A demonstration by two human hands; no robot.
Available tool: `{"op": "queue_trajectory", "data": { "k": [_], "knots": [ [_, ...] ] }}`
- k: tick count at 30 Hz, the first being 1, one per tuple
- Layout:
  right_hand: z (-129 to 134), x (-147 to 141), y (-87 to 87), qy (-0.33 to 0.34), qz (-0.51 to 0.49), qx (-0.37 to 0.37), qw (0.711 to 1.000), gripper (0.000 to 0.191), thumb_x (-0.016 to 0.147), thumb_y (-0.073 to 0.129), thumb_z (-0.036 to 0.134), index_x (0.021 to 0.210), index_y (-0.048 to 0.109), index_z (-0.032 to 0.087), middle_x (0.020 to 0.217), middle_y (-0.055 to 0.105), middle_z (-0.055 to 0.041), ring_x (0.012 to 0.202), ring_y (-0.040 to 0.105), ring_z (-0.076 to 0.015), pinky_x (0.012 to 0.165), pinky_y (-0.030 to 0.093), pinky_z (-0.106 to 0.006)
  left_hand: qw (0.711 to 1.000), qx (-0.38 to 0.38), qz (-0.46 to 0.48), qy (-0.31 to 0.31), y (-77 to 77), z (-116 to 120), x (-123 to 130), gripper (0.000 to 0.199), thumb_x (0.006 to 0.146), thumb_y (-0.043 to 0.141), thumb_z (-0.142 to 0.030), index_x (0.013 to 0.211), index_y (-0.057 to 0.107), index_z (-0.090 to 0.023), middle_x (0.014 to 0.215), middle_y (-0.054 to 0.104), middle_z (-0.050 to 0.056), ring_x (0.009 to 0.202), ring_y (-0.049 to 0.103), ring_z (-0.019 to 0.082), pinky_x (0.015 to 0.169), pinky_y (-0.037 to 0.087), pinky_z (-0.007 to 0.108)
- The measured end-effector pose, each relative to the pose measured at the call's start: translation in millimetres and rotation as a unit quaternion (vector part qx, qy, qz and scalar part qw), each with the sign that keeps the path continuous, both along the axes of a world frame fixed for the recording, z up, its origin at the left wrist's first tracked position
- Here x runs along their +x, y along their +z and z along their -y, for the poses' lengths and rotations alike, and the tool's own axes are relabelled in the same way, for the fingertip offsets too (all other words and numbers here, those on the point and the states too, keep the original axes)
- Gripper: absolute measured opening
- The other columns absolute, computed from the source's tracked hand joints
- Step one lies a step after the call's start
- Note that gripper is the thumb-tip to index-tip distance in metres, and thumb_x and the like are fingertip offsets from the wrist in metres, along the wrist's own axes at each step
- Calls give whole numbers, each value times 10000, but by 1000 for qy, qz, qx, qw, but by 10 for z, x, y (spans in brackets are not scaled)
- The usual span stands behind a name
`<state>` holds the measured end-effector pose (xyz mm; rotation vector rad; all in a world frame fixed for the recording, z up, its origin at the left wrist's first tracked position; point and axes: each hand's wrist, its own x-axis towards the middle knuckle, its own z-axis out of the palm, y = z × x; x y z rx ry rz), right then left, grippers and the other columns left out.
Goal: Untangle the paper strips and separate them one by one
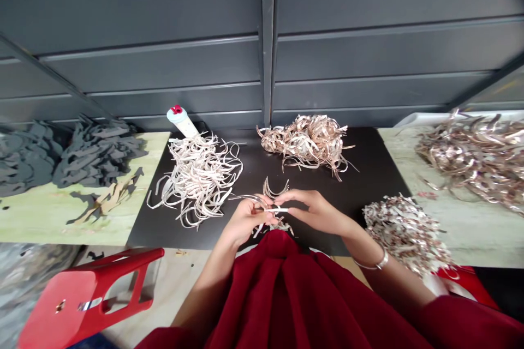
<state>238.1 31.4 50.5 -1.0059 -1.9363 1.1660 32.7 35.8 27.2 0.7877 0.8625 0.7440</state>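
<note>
My left hand (246, 220) is closed on a thin curved strip (249, 197) whose tail sticks out to the left. A short white strip (277, 210) spans the gap between my hands. Its right end meets the thumb of my right hand (314, 209), whose fingers curl around from above and partly hide the grip. Just beyond my fingers, a few curved strips (275, 188) lie on the black mat (254, 158). Small pieces (282, 225) lie below my hands, close to the red garment. On the mat's left is a loose heap of pale strips (204, 174).
Metallic pinkish strips (309, 142) are heaped at the mat's back. A pile of short pieces (405, 232) and shiny strips (478, 158) lie right. Dark grey cut pieces (98, 150) lie left. A white container (183, 121) stands behind; a red stool (65, 300) is lower left.
</note>
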Motion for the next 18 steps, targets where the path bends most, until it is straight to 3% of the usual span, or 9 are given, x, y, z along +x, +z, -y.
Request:
{"op": "queue_trajectory", "data": {
  "k": [4,8,11,15,18],
  "knots": [
    [-32,234,-40,-42,-16,-30,999,201,830,554,175,1009,643,181,1026,687,-70,984,634,-195,902,488,-345,999,-17,-25,-31,-20,16,-98,326,596,816,-259,779,594,-107,659,622,0,575,651,129,542,485,202],
    [-33,281,-46,-13,-9,-68,998,191,817,594,202,997,653,181,1009,690,-63,966,639,-197,888,490,-341,995,-31,-25,-89,-8,47,-126,390,622,800,-308,882,589,-109,684,637,12,572,650,136,582,505,237],
    [-28,202,-37,4,-3,-73,997,195,820,590,202,1000,661,182,1001,693,-57,956,640,-194,885,483,-334,995,24,-34,-90,-26,58,-66,362,732,706,-383,946,544,-140,611,612,-21,470,585,99,505,461,212],
    [-37,189,-37,-24,-33,-77,996,164,821,594,227,956,672,176,970,700,-63,934,647,-193,875,490,-338,985,115,-124,-36,-111,55,-20,307,819,566,-442,764,538,-142,544,578,-28,396,523,75,443,382,185],
    [-56,309,-63,-58,-86,-99,990,92,793,629,221,859,677,177,943,705,-65,931,649,-193,872,497,-340,970,135,-189,-77,-144,66,-46,304,825,526,-411,703,577,-138,500,573,-22,406,540,95,487,400,204]
  ]
}}
